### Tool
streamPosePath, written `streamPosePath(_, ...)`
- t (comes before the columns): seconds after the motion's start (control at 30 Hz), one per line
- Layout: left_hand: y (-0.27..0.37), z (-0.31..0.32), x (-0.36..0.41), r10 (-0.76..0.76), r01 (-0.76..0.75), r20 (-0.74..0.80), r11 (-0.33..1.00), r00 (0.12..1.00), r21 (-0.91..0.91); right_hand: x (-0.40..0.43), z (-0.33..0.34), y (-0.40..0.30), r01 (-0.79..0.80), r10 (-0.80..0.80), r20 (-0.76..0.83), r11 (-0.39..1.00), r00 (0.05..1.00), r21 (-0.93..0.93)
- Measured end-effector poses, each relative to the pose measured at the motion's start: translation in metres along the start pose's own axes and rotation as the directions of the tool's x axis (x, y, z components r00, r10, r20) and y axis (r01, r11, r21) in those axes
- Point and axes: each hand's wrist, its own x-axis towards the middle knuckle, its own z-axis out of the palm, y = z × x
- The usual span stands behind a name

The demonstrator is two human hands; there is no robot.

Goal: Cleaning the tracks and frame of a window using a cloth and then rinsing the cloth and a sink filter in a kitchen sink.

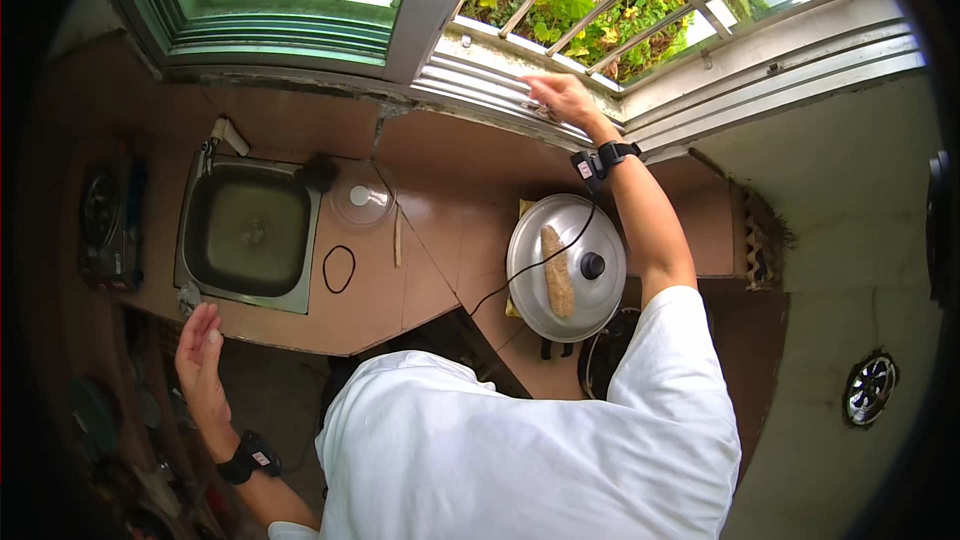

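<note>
My right hand (562, 97) reaches over the metal window track (480, 82), index finger stretched out to the left. A small crumpled greyish thing (545, 112) lies just under its palm; whether the fingers hold it is hidden. Low at the left, my left hand (201, 364) hangs in front of the counter edge with nothing in it, fingers extended and thumb apart. Just beyond its fingertips, a crumpled grey wad (188, 298) rests by the near left corner of the stainless steel sink (255, 240). Both wrists wear black straps with small devices.
A domed metal lid (529, 262) with a black knob (592, 265) carries a brown loofah-like scrubber (556, 270). A black cable (517, 275) crosses it. On the tiled counter (375, 300) are a clear round lid (358, 214), a stick (397, 236) and a black loop (339, 268). A gas stove (112, 217) stands far left.
</note>
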Motion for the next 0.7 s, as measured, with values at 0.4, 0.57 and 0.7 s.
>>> streamPosePath(0.4,-0.011,-0.015,-0.004,-0.009,0.009,-0.046,1.000,0.999,-0.010,-0.041,-0.019,0.000,-0.211,0.250,0.022,0.857,0.968,-0.470)
streamPosePath(0.57,-0.016,-0.014,0.000,-0.012,0.012,-0.001,0.999,1.000,-0.031,-0.022,0.010,-0.011,-0.327,0.314,-0.093,0.920,0.945,-0.217)
streamPosePath(0.7,-0.014,-0.011,0.003,0.008,-0.007,0.019,1.000,1.000,-0.027,0.014,0.060,-0.040,-0.129,0.098,-0.247,0.985,0.964,-0.115)
